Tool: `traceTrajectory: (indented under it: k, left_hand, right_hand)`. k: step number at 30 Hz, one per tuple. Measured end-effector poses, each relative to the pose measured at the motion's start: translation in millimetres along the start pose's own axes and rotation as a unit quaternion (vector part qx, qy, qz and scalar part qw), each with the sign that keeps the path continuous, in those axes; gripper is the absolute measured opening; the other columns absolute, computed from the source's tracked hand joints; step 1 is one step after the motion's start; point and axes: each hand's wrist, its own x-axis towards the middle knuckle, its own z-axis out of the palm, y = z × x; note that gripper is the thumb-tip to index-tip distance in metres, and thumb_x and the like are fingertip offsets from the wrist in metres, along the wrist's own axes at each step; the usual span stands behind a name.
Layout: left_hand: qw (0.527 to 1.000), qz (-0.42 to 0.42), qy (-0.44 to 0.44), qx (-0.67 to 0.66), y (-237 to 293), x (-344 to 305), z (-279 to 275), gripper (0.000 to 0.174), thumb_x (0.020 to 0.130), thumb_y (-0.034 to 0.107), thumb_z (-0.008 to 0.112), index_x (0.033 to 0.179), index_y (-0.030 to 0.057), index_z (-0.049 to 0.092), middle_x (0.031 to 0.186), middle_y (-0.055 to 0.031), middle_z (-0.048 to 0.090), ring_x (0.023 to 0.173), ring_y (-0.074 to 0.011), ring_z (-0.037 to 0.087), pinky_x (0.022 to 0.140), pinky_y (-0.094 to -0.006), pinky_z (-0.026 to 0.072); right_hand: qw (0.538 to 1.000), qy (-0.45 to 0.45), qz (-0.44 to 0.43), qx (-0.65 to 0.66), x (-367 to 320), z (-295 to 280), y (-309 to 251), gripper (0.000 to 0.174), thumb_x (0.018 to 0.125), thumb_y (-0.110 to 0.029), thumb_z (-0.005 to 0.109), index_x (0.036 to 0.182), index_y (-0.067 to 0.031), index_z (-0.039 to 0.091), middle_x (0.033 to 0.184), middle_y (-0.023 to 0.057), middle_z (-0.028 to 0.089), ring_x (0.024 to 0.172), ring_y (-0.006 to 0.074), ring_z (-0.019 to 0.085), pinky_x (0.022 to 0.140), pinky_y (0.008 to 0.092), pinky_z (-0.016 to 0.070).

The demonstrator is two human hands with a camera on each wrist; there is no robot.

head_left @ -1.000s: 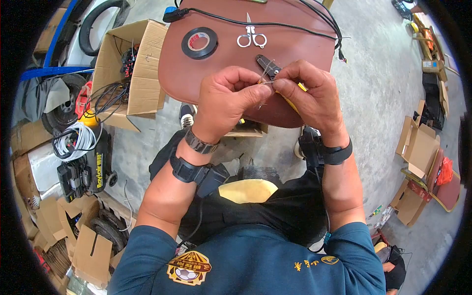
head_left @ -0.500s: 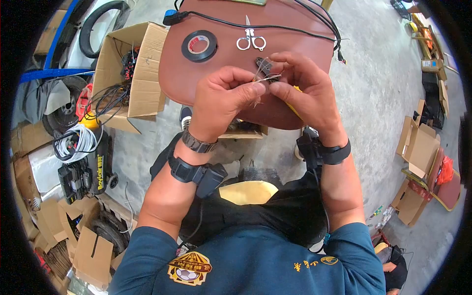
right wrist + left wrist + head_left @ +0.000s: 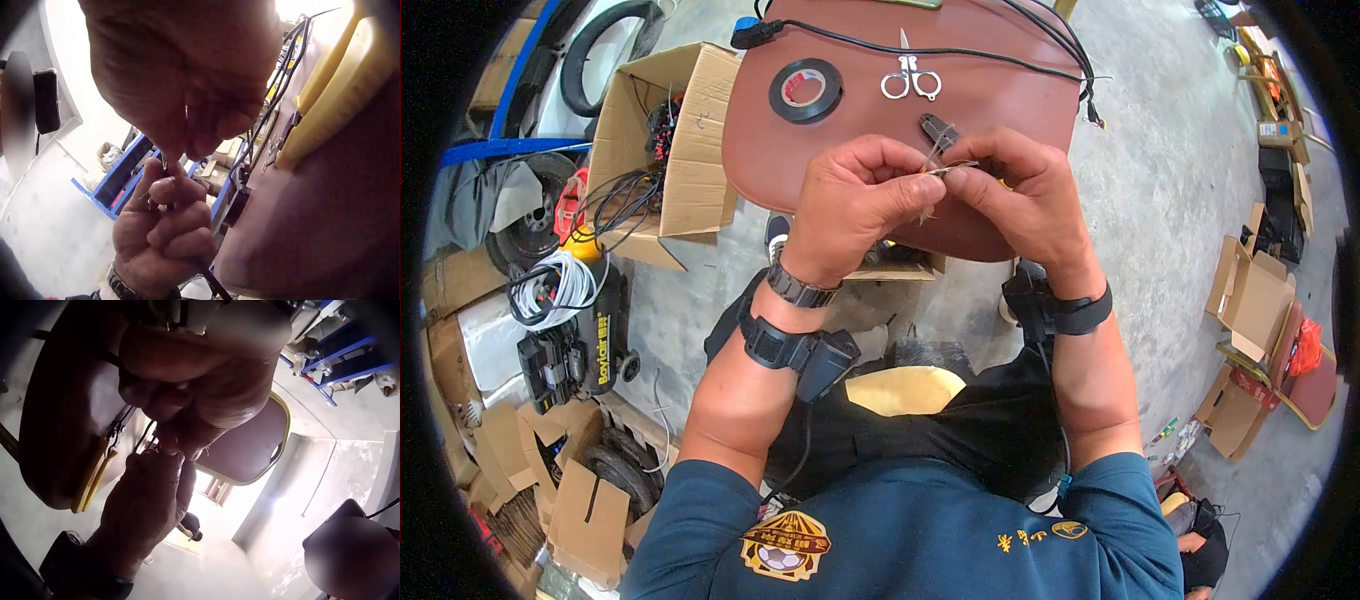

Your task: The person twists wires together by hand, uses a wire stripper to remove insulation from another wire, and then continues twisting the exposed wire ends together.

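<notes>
In the head view my left hand (image 3: 850, 205) pinches a bundle of thin wires (image 3: 936, 172) between thumb and forefinger. My right hand (image 3: 1032, 200) pinches the same wires from the other side, its fingertips close against the left ones. Fine loose strands stick out around the fingertips. A black cable (image 3: 216, 285) comes out below the left hand in the right wrist view. Under the hands, on the brown seat (image 3: 860, 100), lie yellow-handled pliers (image 3: 340, 94); the right hand hides most of them in the head view, leaving their dark jaws visible.
Folding scissors (image 3: 910, 82) and a roll of black tape (image 3: 805, 90) lie on the seat beyond the hands. A black cord (image 3: 930, 47) crosses its far side. An open cardboard box (image 3: 700, 150) with wires stands at the left, near a black compressor (image 3: 605, 335).
Half a second ago the right forefinger was raised off the wires; now it is down again, pinching them with the thumb. The left hand has stayed nearly in place.
</notes>
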Motion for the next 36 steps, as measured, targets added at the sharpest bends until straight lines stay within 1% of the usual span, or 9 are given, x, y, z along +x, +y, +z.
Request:
traceTrajectory:
  k: [2,9,12,18,21,24,29,33,36]
  left_hand:
    - [0.999,0.013,0.004,0.036,-1,0,2,0.015,0.086,0.004,0.07,0.099,-0.0001,0.065,0.077,-0.0033,0.066,0.056,-0.0029,0.052,0.046,-0.0154,0.0352]
    - [0.999,0.006,0.046,0.021,-2,0,5,0.014,0.086,0.006,0.069,0.098,-0.0003,0.064,0.074,-0.0035,0.065,0.053,-0.0033,0.048,0.046,-0.0165,0.033]
    - [0.998,-0.007,0.054,0.008,0,1,5,0.014,0.087,0.008,0.069,0.097,-0.0009,0.064,0.074,-0.0041,0.064,0.052,-0.0037,0.046,0.045,-0.0171,0.0319]
    - [0.998,-0.008,0.055,-0.023,0,3,2,0.015,0.088,0.009,0.068,0.098,-0.0015,0.064,0.073,-0.0058,0.063,0.05,-0.0041,0.044,0.043,-0.0173,0.0305]
    - [0.997,-0.009,0.056,-0.044,0,3,0,0.016,0.088,0.009,0.068,0.098,-0.0018,0.063,0.073,-0.0062,0.062,0.05,-0.0042,0.045,0.043,-0.0172,0.0301]
    - [0.997,0.002,0.065,-0.039,0,3,0,0.016,0.087,0.009,0.069,0.098,-0.0021,0.063,0.074,-0.0067,0.063,0.05,-0.0046,0.046,0.043,-0.0171,0.0306]
    - [0.997,0.035,0.07,-0.013,-2,2,4,0.016,0.085,0.006,0.07,0.098,-0.0015,0.063,0.076,-0.0064,0.065,0.054,-0.0051,0.051,0.044,-0.0166,0.0336]
    - [0.992,0.073,0.077,0.071,-1,-1,7,0.015,0.085,0.005,0.071,0.098,-0.0004,0.064,0.078,-0.005,0.066,0.062,-0.0064,0.058,0.051,-0.0175,0.0422]
    - [0.986,0.099,0.068,0.115,-4,-1,8,0.015,0.085,0.004,0.071,0.098,0.0002,0.065,0.08,-0.0045,0.067,0.068,-0.0076,0.061,0.057,-0.0189,0.0471]
  right_hand:
    - [1.0,0.005,-0.016,-0.013,0,-1,1,0.014,0.082,-0.006,0.07,0.094,-0.0012,0.068,0.079,0.0059,0.066,0.072,0.0119,0.06,0.065,0.0254,0.0483]
    - [0.987,0.03,-0.143,-0.066,3,1,0,0.01,0.078,0.004,0.068,0.086,-0.0011,0.065,0.08,0.0083,0.062,0.074,0.0195,0.061,0.065,0.0283,0.0478]
    - [0.98,0.034,-0.171,-0.092,4,1,-3,0.011,0.076,0.006,0.067,0.084,-0.0007,0.063,0.082,0.0095,0.062,0.074,0.0226,0.062,0.066,0.03,0.0485]
    - [0.983,0.056,-0.158,-0.074,4,2,-1,0.013,0.076,0.008,0.065,0.085,-0.0001,0.063,0.085,0.0105,0.063,0.077,0.0234,0.063,0.067,0.0311,0.0493]
    - [0.978,0.064,-0.182,-0.074,6,2,0,0.015,0.075,0.01,0.064,0.086,0.0002,0.063,0.085,0.0105,0.063,0.078,0.024,0.063,0.068,0.0304,0.0495]
    - [0.979,0.068,-0.172,-0.081,6,2,1,0.015,0.076,0.008,0.065,0.088,0.0005,0.062,0.087,0.0102,0.063,0.079,0.0222,0.063,0.069,0.0291,0.0493]
    - [0.996,0.062,-0.06,0.035,2,4,10,0.01,0.082,0.002,0.066,0.091,0.0002,0.062,0.088,0.005,0.064,0.077,0.0118,0.06,0.067,0.0251,0.0481]
    - [0.985,0.091,0.027,0.143,2,7,1,0.01,0.086,-0.005,0.065,0.094,0.0011,0.063,0.088,0.0025,0.064,0.075,0.007,0.058,0.066,0.0227,0.0478]
    - [0.977,0.042,0.084,0.189,3,3,-1,0.014,0.087,-0.009,0.066,0.095,0.0022,0.063,0.085,0.0028,0.064,0.076,0.0074,0.058,0.066,0.0225,0.0481]
